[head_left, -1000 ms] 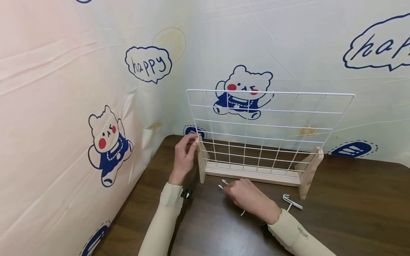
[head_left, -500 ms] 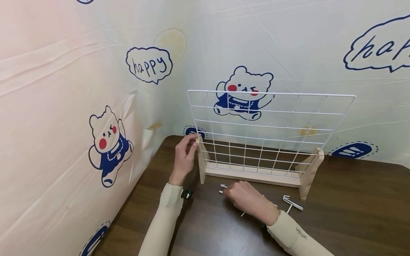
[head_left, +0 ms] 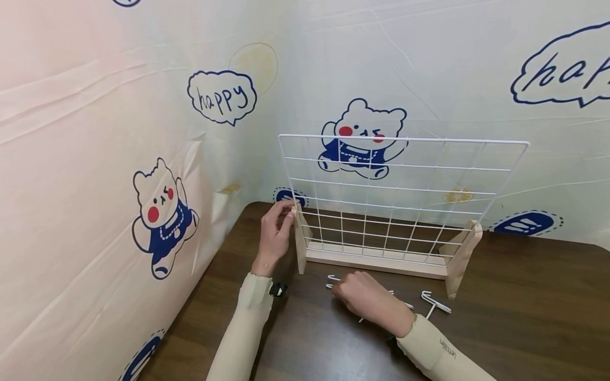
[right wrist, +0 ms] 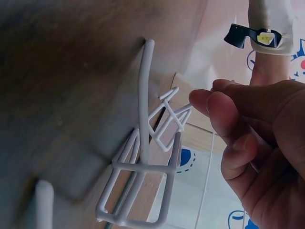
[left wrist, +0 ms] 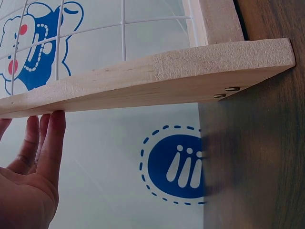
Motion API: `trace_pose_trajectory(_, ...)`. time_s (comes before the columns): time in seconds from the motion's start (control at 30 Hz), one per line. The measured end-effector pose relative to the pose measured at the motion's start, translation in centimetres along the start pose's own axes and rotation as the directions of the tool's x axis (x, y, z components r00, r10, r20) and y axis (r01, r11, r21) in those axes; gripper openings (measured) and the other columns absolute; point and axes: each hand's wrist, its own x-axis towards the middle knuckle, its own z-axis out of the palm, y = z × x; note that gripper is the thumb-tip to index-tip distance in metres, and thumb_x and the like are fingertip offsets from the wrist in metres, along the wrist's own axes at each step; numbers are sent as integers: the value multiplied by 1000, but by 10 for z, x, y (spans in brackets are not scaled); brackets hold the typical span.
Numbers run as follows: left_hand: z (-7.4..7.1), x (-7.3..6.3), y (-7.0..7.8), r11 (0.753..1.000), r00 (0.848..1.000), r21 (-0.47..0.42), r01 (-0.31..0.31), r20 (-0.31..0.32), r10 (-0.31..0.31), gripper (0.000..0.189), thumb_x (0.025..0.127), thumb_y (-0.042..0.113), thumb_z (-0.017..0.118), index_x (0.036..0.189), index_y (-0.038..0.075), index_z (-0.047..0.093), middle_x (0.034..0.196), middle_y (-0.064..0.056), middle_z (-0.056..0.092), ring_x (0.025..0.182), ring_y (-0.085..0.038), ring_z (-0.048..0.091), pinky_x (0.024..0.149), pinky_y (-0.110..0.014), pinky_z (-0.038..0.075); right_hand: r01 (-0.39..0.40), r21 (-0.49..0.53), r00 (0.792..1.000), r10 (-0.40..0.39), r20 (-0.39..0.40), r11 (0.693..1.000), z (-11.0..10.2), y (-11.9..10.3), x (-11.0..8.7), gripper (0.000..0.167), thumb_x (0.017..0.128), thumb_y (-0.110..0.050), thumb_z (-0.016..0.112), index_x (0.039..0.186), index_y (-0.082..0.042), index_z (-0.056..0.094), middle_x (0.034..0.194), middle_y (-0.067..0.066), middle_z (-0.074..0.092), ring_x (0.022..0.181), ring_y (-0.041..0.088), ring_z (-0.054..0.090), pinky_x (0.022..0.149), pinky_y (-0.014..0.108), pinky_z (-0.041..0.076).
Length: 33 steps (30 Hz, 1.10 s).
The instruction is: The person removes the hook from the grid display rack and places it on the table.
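Note:
My left hand (head_left: 275, 238) touches the left wooden side (head_left: 300, 243) of a rack at its upper end. In the left wrist view its fairly straight fingertips (left wrist: 58, 124) press against that side's outer face. A white wire grid (head_left: 400, 139) leans back between the rack's two wooden sides. In front of the rack, my right hand (head_left: 367, 296) is low over the table, fingers curled. It pinches the end of a white wire hook (right wrist: 178, 110), whose tips poke out left of the hand; the fingers partly hide the contact. Another white hook (right wrist: 143, 105) stands closer to that wrist camera.
Another white wire hook (head_left: 431, 304) lies on the dark wooden table (head_left: 534, 301), right of my right hand. The rack's right wooden side (head_left: 462, 256) stands behind it. A printed cloth (head_left: 229, 159) hangs at the left and back of the table.
My right hand has shifted slightly towards me, and the hook tips beside it have come down with it. More white hook shows beneath the right wrist. The left hand stays on the rack.

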Motion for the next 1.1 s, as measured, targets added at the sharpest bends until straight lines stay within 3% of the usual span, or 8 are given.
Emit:
trace_pose_trajectory(0.27,-1,0,0,1000,1000,1,-13,6,13,26,101,-4,53,121,-10,67,110,-29,70,95,-29,63,77,-9,48,-9,0,999,9,47,1000,2,-4,-1,31,84,1,72,63,-19,62,58,-7,63,51,10,59,47,27,46)
trace_pose_trajectory(0.53,-2,1,3,1000,1000,29,-5,13,4,26,102,-2,52,122,-9,67,114,-29,70,98,-34,63,80,-11,48,17,-36,997,-14,76,999,4,-6,0,30,89,-3,72,64,-18,63,59,-4,65,51,14,60,48,31,48)
trace_pose_trajectory(0.77,3,3,-36,998,1000,67,13,9,-13,28,102,-2,51,126,-9,66,117,-28,70,100,-37,64,78,-12,48,46,-73,996,-41,81,996,4,-8,0,31,90,-7,72,63,-18,62,58,-2,64,50,16,60,48,33,49)
trace_pose_trajectory(1.1,4,2,-40,999,1000,35,-10,-4,11,26,104,8,55,124,4,70,116,-18,73,99,-25,64,79,-15,50,42,-64,994,-36,104,997,9,-11,-2,28,90,-11,74,65,-20,65,58,-4,65,51,15,60,49,33,49)
